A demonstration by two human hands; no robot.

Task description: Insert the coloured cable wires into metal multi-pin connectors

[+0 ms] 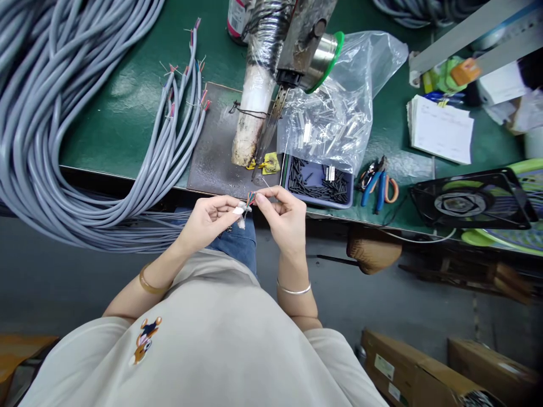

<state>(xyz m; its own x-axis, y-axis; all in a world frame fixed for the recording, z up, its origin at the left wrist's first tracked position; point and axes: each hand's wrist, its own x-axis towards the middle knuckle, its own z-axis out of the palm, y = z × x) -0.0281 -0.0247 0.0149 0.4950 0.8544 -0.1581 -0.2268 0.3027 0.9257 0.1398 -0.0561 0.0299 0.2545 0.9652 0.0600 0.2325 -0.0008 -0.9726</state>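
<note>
My left hand point(212, 217) is closed around the end of a grey cable, just in front of the bench edge above my lap. Thin coloured wires point(250, 198) fan out of that cable end between my two hands. My right hand point(285, 217) pinches those wire tips with thumb and forefinger. Both hands sit close together, almost touching. Directly beyond them on a dark mat point(214, 147) stands a soldering fixture point(271, 85) with its tip pointing down toward a yellow piece point(268, 164).
A big coil of grey cables point(51, 113) fills the left of the green bench, stripped ends lying by the mat. A blue tray of black sleeves point(320, 183), a plastic bag of small parts point(339, 107), blue-handled pliers point(375, 186), a fan point(466, 200) and papers point(441, 130) lie to the right.
</note>
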